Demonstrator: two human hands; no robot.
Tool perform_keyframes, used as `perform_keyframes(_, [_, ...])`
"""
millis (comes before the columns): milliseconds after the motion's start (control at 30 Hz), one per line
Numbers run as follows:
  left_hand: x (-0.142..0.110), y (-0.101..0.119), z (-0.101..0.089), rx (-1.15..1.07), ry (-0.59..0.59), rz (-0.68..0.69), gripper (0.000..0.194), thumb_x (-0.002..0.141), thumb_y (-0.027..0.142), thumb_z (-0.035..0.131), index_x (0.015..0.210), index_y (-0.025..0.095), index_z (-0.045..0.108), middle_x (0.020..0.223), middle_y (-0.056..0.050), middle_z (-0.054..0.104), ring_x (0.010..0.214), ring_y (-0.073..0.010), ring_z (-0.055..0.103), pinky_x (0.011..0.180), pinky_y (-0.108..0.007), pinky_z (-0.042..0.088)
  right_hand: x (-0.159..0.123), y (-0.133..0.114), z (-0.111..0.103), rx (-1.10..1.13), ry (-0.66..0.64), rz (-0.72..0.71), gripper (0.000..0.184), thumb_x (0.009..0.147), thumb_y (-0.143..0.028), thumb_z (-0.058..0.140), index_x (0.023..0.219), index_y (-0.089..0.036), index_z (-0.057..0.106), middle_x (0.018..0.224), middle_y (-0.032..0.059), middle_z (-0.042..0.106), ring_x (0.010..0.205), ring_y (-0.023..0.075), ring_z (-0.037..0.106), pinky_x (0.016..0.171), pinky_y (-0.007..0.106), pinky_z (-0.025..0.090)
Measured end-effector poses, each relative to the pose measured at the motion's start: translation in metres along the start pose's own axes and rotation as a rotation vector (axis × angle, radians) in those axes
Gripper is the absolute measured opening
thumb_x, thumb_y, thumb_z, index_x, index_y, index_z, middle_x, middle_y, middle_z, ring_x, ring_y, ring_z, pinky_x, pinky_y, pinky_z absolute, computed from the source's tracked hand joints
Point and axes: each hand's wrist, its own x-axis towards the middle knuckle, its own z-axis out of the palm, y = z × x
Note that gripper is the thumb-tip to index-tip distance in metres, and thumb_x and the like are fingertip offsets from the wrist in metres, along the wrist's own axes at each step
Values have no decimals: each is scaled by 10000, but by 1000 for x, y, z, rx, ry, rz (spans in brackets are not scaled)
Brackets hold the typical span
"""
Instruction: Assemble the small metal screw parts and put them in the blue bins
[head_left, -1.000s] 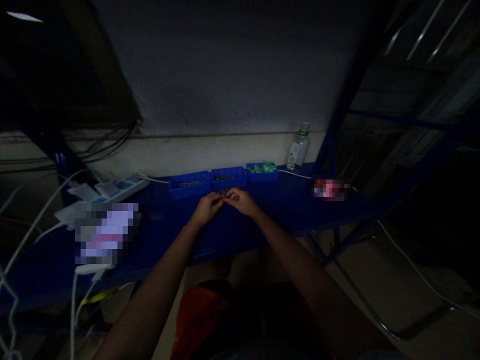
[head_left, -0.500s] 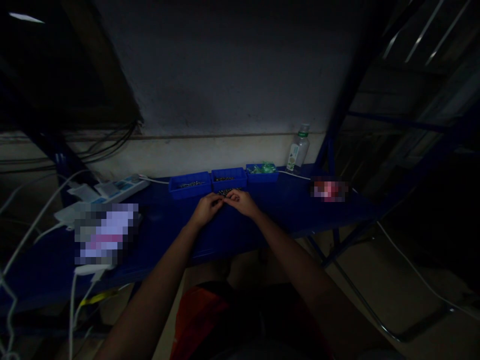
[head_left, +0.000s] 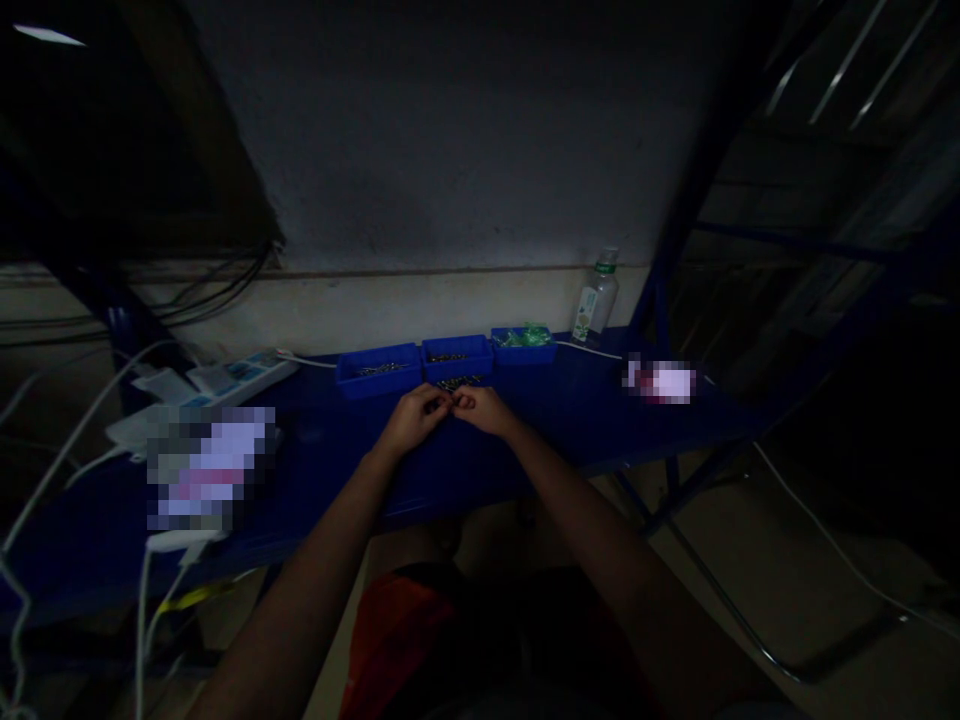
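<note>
My left hand and my right hand meet fingertip to fingertip just above the blue table. Both are closed in a pinch, and whatever lies between the fingers is too small and dark to name. Right behind them is a small pile of metal parts on the tabletop. Farther back stand a left blue bin with thin, shiny metal pieces, a middle blue bin with small parts, and a right blue bin with green plastic wrapping.
A clear bottle stands by the wall at back right. On the left lie a white power strip with plugs and cables, and a blurred-out device. Another blurred object sits at the right end.
My right hand has drawn slightly back towards me and its fingers have curled in more. More of the small metal pile shows behind the hands.
</note>
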Motion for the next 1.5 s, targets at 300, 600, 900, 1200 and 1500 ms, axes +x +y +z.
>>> perform_keyframes(300, [-2, -8, 2, 38, -69, -85, 171, 781, 289, 444, 808, 166, 561, 708, 5, 575, 630, -131, 514, 608, -229, 393, -2, -8, -4, -9, 119, -19, 232, 736, -375, 564, 842, -175, 618, 646, -23, 568, 572, 80, 496, 553, 184, 368])
perform_keyframes(600, [0, -8, 4, -19, -71, -87, 252, 806, 351, 438, 881, 156, 580, 737, -8, 606, 648, -140, 540, 616, -228, 402, -1, -12, -3, -16, 170, -17, 289, 746, -424, 550, 871, -172, 618, 631, -24, 546, 570, 82, 484, 556, 188, 362])
perform_keyframes(900, [13, 4, -14, 315, -19, -228, 283, 831, 383, 403, 921, 191, 591, 817, -33, 648, 718, -165, 592, 635, -228, 407, 1, -5, -3, -276, 170, 122, 289, 729, -405, 593, 918, -187, 579, 773, -9, 577, 706, 105, 527, 666, 213, 399])
perform_keyframes(1200, [89, 2, -22, 779, 23, -428, 309, 830, 319, 402, 993, 133, 586, 962, -156, 628, 882, -265, 588, 749, -349, 430, -5, -11, -3, -702, 182, 238, 233, 832, -331, 448, 977, -188, 561, 1059, 96, 513, 985, 206, 456, 836, 339, 367])
perform_keyframes(1500, [89, 0, -3, 801, 8, -421, 303, 851, 213, 335, 990, 93, 576, 979, -172, 591, 895, -275, 584, 743, -364, 442, -7, -25, -6, -693, 171, 66, 202, 844, -319, 432, 950, -192, 548, 996, 73, 538, 952, 175, 489, 835, 294, 381])
